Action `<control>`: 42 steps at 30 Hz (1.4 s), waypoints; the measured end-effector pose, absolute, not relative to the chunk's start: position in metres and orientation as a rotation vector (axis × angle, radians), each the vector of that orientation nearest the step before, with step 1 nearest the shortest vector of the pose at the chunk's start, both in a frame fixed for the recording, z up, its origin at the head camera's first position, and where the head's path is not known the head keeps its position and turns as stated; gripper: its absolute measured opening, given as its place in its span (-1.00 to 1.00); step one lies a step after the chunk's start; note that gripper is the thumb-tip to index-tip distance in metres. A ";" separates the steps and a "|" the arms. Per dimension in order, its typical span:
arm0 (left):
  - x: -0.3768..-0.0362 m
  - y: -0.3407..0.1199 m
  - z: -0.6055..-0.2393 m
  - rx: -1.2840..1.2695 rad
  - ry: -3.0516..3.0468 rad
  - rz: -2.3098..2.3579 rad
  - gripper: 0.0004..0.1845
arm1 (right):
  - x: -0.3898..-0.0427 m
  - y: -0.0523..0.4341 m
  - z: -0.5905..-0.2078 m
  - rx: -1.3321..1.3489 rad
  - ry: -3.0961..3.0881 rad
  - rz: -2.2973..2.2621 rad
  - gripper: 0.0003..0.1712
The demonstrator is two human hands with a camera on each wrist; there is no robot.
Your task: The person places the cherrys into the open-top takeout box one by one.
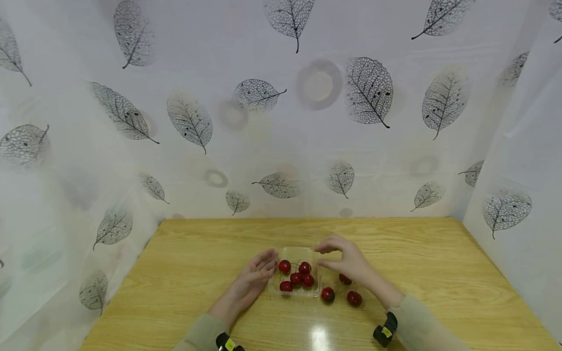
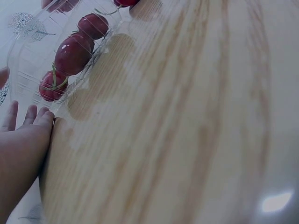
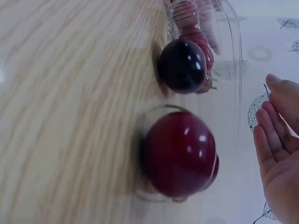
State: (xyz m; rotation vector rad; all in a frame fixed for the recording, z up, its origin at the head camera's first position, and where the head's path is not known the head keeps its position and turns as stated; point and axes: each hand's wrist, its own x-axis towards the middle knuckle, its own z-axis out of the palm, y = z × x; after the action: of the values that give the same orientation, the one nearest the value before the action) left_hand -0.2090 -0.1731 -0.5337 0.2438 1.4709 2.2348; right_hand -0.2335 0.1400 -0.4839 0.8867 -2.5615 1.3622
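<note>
A clear plastic box point(image 1: 303, 294) with several dark red cherries point(image 1: 296, 278) in it stands on the table. My left hand point(image 1: 251, 283) is at the box's left side, fingers extended along the wall. In the left wrist view, those fingertips point(image 2: 32, 112) are right at the box's near end. Above the right rim is my right hand point(image 1: 349, 258), thumb and fingers spread apart with nothing between them. Outside the box, near that hand, lie three cherries: one by the front right corner point(image 1: 328, 295), one further right point(image 1: 354, 298), and one partly hidden under the wrist point(image 1: 345, 279).
The wood-grain table point(image 1: 197, 253) ends at a white sheet point(image 1: 307, 146) with leaf prints, which hangs behind it and along both sides. A dark band with a yellow mark point(image 1: 386, 331) sits on the right wrist, and a similar one point(image 1: 229, 343) on the left.
</note>
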 end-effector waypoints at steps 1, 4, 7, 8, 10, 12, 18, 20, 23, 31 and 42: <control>-0.209 -0.173 -0.534 0.245 1.471 2.235 -0.15 | -0.233 0.141 -0.484 0.879 -2.562 1.364 -0.67; -0.208 -0.173 -0.534 0.245 1.462 2.240 -0.16 | -0.232 0.147 -0.484 0.855 -2.563 1.368 -0.67; -0.208 -0.173 -0.533 0.246 1.458 2.242 -0.17 | -0.231 0.152 -0.484 0.840 -2.560 1.373 -0.68; -0.208 -0.173 -0.532 0.245 1.456 2.244 -0.17 | -0.230 0.154 -0.484 0.837 -2.560 1.368 -0.69; -0.207 -0.173 -0.532 0.243 1.458 2.244 -0.17 | -0.230 0.158 -0.485 0.834 -2.560 1.353 -0.70; -0.207 -0.174 -0.532 0.243 1.461 2.244 -0.17 | -0.230 0.161 -0.486 0.823 -2.563 1.335 -0.70; -0.208 -0.174 -0.534 0.236 1.458 2.253 -0.16 | -0.228 0.172 -0.491 0.798 -2.555 1.331 -0.72; -0.208 -0.174 -0.534 0.235 1.455 2.254 -0.16 | -0.227 0.176 -0.493 0.806 -2.538 1.334 -0.73; -0.208 -0.174 -0.534 0.237 1.449 2.256 -0.15 | -0.224 0.181 -0.496 0.822 -2.509 1.344 -0.74; -0.207 -0.174 -0.534 0.232 1.443 2.256 -0.16 | -0.220 0.190 -0.506 0.824 -2.469 1.387 -0.74; -0.208 -0.174 -0.534 0.243 1.466 2.236 -0.18 | -0.216 0.199 -0.506 0.708 -2.605 1.505 -0.66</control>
State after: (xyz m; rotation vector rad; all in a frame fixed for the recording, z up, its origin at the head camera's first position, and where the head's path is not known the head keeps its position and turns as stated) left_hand -0.2084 -0.1738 -0.5336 0.2434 1.4663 2.2363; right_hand -0.2162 0.1992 -0.5060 0.7084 -2.6048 1.5047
